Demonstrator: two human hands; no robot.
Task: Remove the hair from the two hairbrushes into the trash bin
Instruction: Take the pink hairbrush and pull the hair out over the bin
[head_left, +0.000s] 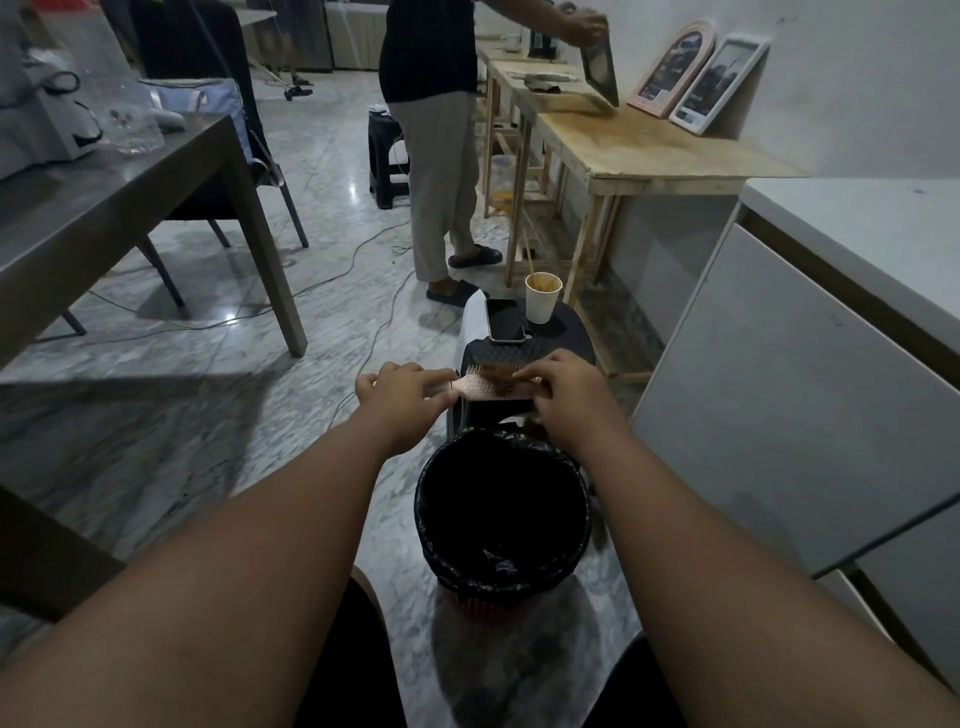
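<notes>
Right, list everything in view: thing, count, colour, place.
hairbrush: one, pink, held over the stool
hair: brown clump, on the brush bristles
trash bin: one, black liner, floor between the arms
stool: one, black, beyond the bin
phone: one, dark, on the stool
paper cup: one, white, on the stool
wooden table: one, tan, right wall
picture frames: two, on it
second person: standing, behind
left hand: grip on the handle
right hand: at the hair

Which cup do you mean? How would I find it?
Look past the black-lined trash bin to the dark stool behind it. The paper cup stands upright at its back edge, right of the flat dark phone; it is pale, open-topped, brown-stained inside.
</notes>
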